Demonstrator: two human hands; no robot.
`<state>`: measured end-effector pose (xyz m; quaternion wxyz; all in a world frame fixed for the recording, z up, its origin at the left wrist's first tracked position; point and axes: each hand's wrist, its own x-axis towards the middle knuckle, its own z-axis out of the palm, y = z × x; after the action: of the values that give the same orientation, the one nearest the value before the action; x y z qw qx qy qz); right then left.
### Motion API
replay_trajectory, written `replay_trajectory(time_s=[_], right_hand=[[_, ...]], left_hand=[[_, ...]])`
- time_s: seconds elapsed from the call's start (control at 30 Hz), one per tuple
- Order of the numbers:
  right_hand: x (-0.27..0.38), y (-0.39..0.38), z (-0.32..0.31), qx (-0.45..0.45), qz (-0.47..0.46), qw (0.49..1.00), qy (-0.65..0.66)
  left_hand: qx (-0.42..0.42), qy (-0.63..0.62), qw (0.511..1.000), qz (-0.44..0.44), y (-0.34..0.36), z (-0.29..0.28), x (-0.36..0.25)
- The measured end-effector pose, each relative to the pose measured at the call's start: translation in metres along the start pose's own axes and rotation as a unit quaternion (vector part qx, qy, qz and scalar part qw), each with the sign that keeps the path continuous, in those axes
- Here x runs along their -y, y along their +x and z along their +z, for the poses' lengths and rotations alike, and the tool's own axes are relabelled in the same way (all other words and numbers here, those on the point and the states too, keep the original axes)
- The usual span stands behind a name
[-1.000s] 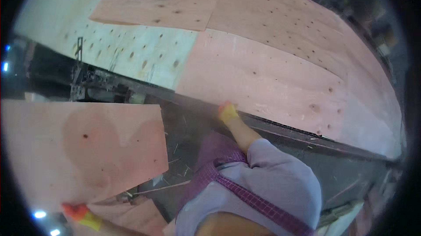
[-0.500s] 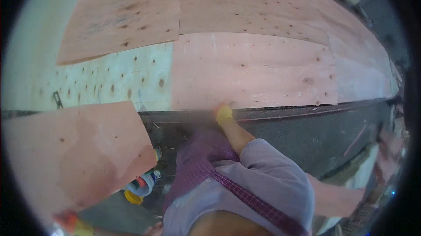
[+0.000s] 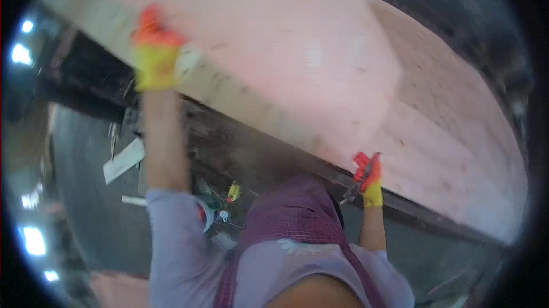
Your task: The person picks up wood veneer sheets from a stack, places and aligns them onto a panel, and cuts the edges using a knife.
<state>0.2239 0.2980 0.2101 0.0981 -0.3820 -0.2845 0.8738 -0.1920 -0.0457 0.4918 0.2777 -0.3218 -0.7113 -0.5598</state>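
A large, pinkish wood veneer sheet [image 3: 297,45] lies slanted over the stack, blurred by motion. My left hand [image 3: 157,48], in a red and yellow glove, is closed on its near left edge. Beneath that edge runs a strip of paler, knotty veneer [image 3: 229,90]. My right hand [image 3: 369,176], gloved the same way, is at the near edge of the stack, beside the sheet's near right corner. Its fingers are closed round a dark, narrow hand tool [image 3: 350,193] whose kind I cannot make out. Whether this hand also touches the sheet is not clear.
More veneer [image 3: 457,148] spreads to the right over the stack. A dark ledge [image 3: 412,205] runs along the near side. On the floor at left are a white scrap [image 3: 124,161], a pale container [image 3: 209,215] and a small yellow item [image 3: 233,191].
My left hand has swung up from the lower left with the veneer sheet, which now lies across the stack. My view has turned, and my right hand shows farther right.
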Motion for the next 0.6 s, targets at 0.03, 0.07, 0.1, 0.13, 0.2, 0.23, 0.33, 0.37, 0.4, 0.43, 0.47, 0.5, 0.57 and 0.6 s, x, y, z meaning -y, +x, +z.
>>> replay_trajectory(time_s=[0.03, 0.07, 0.1, 0.13, 0.2, 0.23, 0.33, 0.37, 0.4, 0.43, 0.47, 0.5, 0.57, 0.6], right_hand=[[0.002, 0.019, -0.012, -0.006, -0.012, 0.996, 0.087], [0.014, 0.017, 0.008, -0.023, -0.068, 0.991, 0.109], [0.031, 0.006, 0.06, -0.08, -0.092, 0.989, 0.085], [0.037, 0.015, 0.057, -0.027, -0.163, 0.986, 0.011], [0.037, 0.041, 0.049, -0.169, -0.205, 0.963, -0.035], [0.043, 0.048, 0.039, -0.164, -0.206, 0.964, -0.038], [0.032, 0.093, 0.028, -0.081, -0.15, 0.981, -0.093], [0.009, 0.122, 0.043, -0.089, -0.156, 0.98, -0.087], [-0.008, 0.141, 0.02, -0.168, -0.18, 0.967, -0.07], [-0.024, 0.156, -0.003, -0.17, -0.203, 0.963, -0.043], [-0.041, 0.171, 0.004, -0.163, -0.198, 0.965, -0.044], [-0.062, 0.182, 0.018, -0.134, -0.174, 0.974, -0.053], [-0.087, 0.189, 0.025, -0.132, -0.161, 0.976, -0.059], [-0.1, 0.19, 0.035, -0.088, -0.096, 0.987, -0.091]], left_hand=[[-0.006, 0.075, 0.995, -0.071, 0.003, 0.041, -0.002], [0.132, -0.188, 0.966, -0.12, 0.009, 0.053, -0.008], [-0.101, -0.184, 0.951, -0.229, 0.007, 0.094, 0.013], [-0.195, -0.445, 0.811, -0.325, 0.01, 0.131, 0.031], [-0.216, -0.49, 0.776, -0.334, 0.003, 0.17, 0.081], [-0.22, -0.49, 0.776, -0.33, -0.002, 0.179, 0.098], [-0.28, -0.492, 0.753, -0.335, -0.033, 0.168, 0.214], [-0.291, -0.479, 0.777, -0.287, -0.05, 0.12, 0.285], [-0.284, -0.456, 0.767, -0.35, -0.068, 0.157, 0.274], [-0.275, -0.429, 0.759, -0.406, -0.086, 0.181, 0.244], [-0.305, -0.417, 0.745, -0.422, -0.102, 0.152, 0.268], [-0.34, -0.403, 0.73, -0.436, -0.124, 0.113, 0.305], [-0.318, -0.238, 0.773, -0.494, -0.162, 0.085, 0.345], [-0.338, -0.228, 0.778, -0.477, -0.194, 0.046, 0.389]])
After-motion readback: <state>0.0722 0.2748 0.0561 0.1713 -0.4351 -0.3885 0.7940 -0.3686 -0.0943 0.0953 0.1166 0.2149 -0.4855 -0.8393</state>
